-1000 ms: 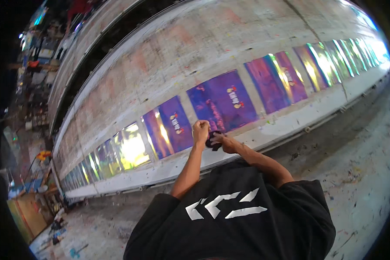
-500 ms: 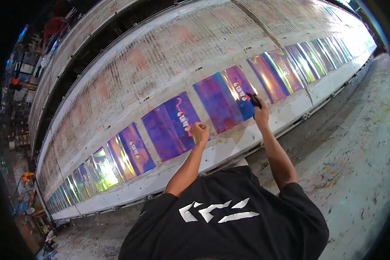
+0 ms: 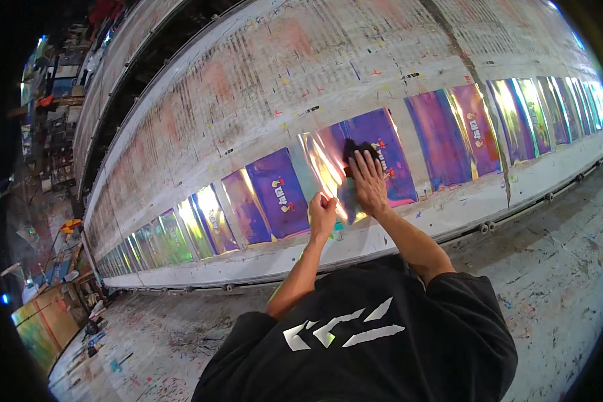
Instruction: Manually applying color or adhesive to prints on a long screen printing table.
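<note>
On the pale table (image 3: 248, 114) lies a shiny purple sheet (image 3: 376, 126). The left hand (image 3: 322, 213) is curled at its left edge, grip unclear; the right hand (image 3: 368, 181) lies spread on its middle, over a black cloth (image 3: 355, 151).

I'd call this a printing workshop, with shiny printed sheets (image 3: 452, 137) lined along the near edge of a long, stained table (image 3: 355, 63) above a colour-speckled floor (image 3: 543, 228).
</note>
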Motion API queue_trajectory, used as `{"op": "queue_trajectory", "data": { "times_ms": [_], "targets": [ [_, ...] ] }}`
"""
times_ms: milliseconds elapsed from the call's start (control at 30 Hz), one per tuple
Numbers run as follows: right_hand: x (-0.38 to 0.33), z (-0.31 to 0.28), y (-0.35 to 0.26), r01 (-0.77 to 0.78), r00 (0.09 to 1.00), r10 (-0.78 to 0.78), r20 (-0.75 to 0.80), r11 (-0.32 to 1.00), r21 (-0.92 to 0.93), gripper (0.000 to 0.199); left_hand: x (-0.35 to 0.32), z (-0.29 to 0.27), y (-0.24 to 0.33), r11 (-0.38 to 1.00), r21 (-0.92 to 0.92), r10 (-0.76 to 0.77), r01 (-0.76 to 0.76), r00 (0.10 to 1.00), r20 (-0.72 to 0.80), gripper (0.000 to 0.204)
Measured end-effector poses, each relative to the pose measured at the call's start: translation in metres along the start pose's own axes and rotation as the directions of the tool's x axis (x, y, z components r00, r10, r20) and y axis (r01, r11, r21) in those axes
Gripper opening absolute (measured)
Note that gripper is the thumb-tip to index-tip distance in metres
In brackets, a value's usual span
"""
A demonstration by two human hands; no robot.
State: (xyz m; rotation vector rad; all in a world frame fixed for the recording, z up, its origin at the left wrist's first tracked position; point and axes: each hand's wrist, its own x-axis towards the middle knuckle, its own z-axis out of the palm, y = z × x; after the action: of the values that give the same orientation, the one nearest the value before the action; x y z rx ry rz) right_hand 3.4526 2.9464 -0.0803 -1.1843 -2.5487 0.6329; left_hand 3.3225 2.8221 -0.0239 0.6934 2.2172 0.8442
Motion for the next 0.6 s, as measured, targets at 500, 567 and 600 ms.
{"op": "queue_trajectory", "data": {
  "times_ms": [500, 567, 600],
  "targets": [
    [0.003, 0.04, -0.042, 0.467, 0.862, -0.497, 0.1, 0.855, 0.227, 0.059, -0.038, -0.016, -0.044, 0.999, 0.001, 0.051, -0.053, 0.953, -0.298, 0.015],
    [-0.04, 0.034, -0.043, 0.478, 0.847, -0.525, 0.091, 0.824, 0.305, 0.061, -0.02, -0.015, -0.018, 0.981, -0.101, 0.139, -0.163, 0.968, -0.21, 0.018],
    [-0.059, 0.027, -0.045, 0.451, 0.827, -0.531, 0.182, 0.822, 0.349, 0.063, -0.011, -0.013, -0.015, 0.979, -0.11, 0.148, -0.174, 0.966, -0.212, 0.018]
  ]
}}
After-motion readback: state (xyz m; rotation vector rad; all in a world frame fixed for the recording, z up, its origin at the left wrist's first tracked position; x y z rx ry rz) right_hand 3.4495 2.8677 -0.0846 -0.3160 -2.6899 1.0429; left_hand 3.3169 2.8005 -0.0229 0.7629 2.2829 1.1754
